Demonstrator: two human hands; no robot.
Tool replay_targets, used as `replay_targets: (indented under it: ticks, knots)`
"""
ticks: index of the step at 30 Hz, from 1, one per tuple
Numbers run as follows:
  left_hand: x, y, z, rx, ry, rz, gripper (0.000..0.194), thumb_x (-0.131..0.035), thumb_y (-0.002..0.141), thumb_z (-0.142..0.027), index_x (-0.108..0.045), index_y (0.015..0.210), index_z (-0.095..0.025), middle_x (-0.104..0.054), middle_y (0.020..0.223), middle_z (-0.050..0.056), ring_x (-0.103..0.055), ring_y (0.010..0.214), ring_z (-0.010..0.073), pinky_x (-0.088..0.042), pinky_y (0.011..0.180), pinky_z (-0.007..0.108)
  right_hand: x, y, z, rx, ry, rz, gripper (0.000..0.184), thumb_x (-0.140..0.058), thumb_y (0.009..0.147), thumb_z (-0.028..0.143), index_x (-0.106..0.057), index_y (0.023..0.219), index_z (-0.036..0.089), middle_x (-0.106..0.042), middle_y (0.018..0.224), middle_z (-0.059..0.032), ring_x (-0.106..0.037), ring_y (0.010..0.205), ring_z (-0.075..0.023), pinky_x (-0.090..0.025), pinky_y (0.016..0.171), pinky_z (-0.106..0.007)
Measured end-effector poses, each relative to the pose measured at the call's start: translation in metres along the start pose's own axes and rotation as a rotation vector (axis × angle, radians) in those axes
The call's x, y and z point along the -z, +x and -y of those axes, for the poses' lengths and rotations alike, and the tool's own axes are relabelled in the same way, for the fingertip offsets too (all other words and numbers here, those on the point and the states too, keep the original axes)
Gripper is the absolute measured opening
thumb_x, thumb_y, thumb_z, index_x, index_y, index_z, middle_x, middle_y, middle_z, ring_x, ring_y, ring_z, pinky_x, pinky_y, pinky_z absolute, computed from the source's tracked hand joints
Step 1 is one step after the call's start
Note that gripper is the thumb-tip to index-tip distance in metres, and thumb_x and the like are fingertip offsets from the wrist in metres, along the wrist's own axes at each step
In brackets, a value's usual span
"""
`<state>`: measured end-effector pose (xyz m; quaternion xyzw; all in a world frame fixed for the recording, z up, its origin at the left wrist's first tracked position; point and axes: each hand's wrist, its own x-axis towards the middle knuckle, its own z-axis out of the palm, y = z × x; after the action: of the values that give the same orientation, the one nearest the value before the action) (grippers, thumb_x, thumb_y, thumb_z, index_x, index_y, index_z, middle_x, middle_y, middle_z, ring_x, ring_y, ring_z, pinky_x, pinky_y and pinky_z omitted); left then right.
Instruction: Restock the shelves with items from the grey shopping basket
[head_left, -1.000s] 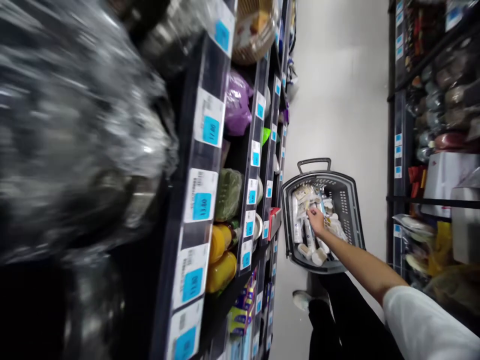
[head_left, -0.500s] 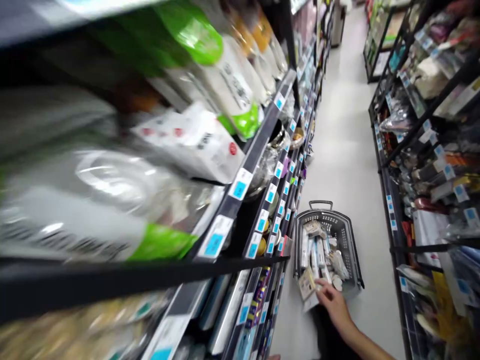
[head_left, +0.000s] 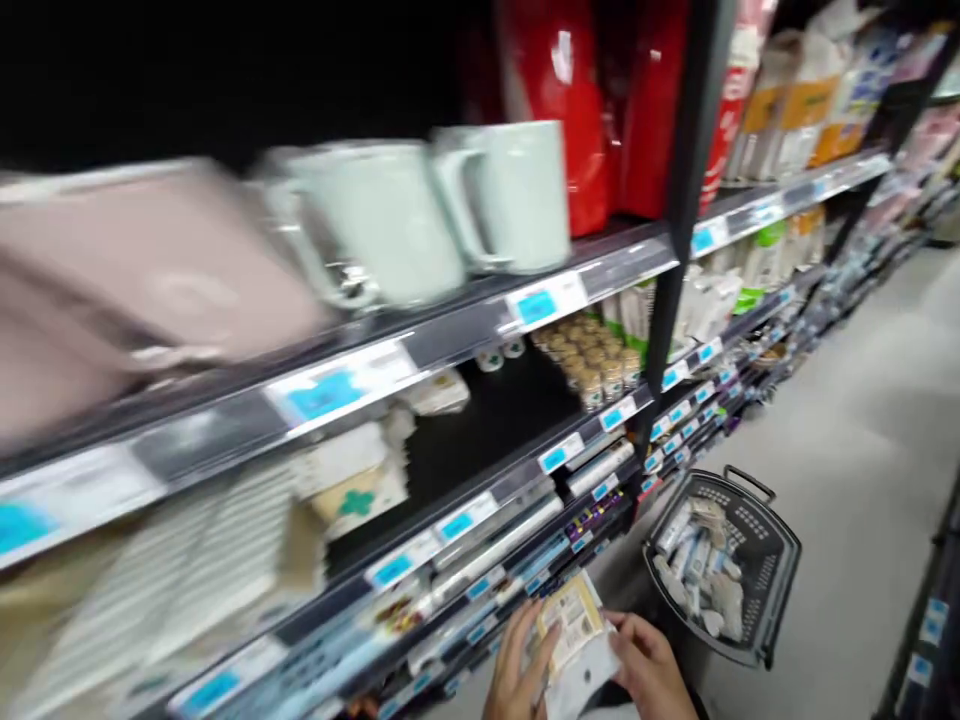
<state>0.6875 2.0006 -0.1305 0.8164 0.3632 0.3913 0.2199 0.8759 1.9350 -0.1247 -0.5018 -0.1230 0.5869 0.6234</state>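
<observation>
Low in the view, both my hands hold a small flat packet [head_left: 574, 635] with a tan printed label and a clear white lower half. My left hand [head_left: 514, 670] grips its left edge with the fingers curled round it. My right hand [head_left: 649, 668] closes on its right side. A grey plastic shopping basket [head_left: 780, 560] sits on the floor to the right of my hands, holding several white tubes and packets.
Dark store shelves [head_left: 480, 330] with blue price tags run along the left. Pale mugs [head_left: 390, 220] stand on the upper shelf, with red bags [head_left: 585, 110] beside them and small jars [head_left: 592, 365] on the shelf below. The grey aisle floor [head_left: 862, 420] stretches away to the right.
My right hand lifted the packet out of the basket and my left hand joined it. The view swung up and left, from the lower shelves to the mug shelf.
</observation>
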Motion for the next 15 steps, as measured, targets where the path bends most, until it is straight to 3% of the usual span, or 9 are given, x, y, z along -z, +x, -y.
replay_targets:
  ticks: [4,7,9,12,14,15]
  knots:
    - [0.055,-0.018,0.004,-0.26,0.153,0.029,0.049,-0.05,0.099,-0.021,-0.055,0.146,-0.031,-0.069,0.133,0.014,-0.056,0.136,0.0305,-0.053,0.106,0.048,-0.039,-0.027,0.019,-0.076,-0.052,0.096,0.058,-0.089,0.055,0.062,-0.048,0.06,0.021,-0.068,0.092,-0.0068,-0.06,0.072,-0.0207,-0.051,0.062,-0.032]
    - [0.084,-0.028,-0.002,-0.276,0.125,-0.046,0.046,-0.051,0.098,-0.02,-0.06,0.142,-0.028,-0.073,0.124,0.014,-0.061,0.13,0.0312,-0.053,0.105,0.05,-0.066,-0.041,0.036,-0.054,-0.159,0.202,0.053,-0.088,0.059,0.061,-0.054,0.059,0.021,-0.067,0.086,-0.0058,-0.059,0.073,-0.0195,-0.051,0.065,-0.031]
    - [0.097,-0.028,-0.012,-0.149,0.043,-0.141,0.035,-0.054,0.097,-0.025,-0.072,0.126,-0.024,-0.076,0.115,0.015,-0.069,0.117,0.0305,-0.056,0.1,0.047,-0.082,-0.046,0.047,-0.005,-0.232,0.29,0.052,-0.08,0.067,0.068,-0.059,0.061,0.02,-0.066,0.082,-0.0068,-0.061,0.073,-0.0212,-0.052,0.068,-0.034]
    - [0.114,-0.014,-0.034,0.311,-0.165,-0.456,0.03,-0.063,0.093,-0.042,-0.078,0.1,-0.018,-0.079,0.097,0.015,-0.075,0.093,0.0281,-0.06,0.087,0.041,-0.106,-0.046,0.059,0.17,-0.368,0.37,0.053,-0.069,0.078,0.072,-0.066,0.067,0.02,-0.066,0.078,-0.0078,-0.06,0.07,-0.021,-0.051,0.067,-0.035]
    - [0.125,0.0,-0.047,0.601,-0.43,-0.553,0.044,-0.066,0.089,-0.054,-0.073,0.109,-0.015,-0.077,0.106,0.014,-0.073,0.097,0.0272,-0.059,0.088,0.039,-0.121,-0.043,0.064,0.296,-0.471,0.392,0.05,-0.067,0.082,0.069,-0.07,0.073,0.02,-0.066,0.076,-0.0066,-0.058,0.068,-0.019,-0.049,0.067,-0.033]
    - [0.131,0.006,-0.052,0.648,-0.576,-0.555,0.052,-0.068,0.086,-0.058,-0.07,0.115,-0.015,-0.075,0.114,0.015,-0.072,0.104,0.0274,-0.057,0.092,0.039,-0.128,-0.041,0.065,0.335,-0.508,0.4,0.048,-0.067,0.083,0.068,-0.071,0.076,0.02,-0.065,0.073,-0.0056,-0.057,0.068,-0.0183,-0.048,0.066,-0.032]
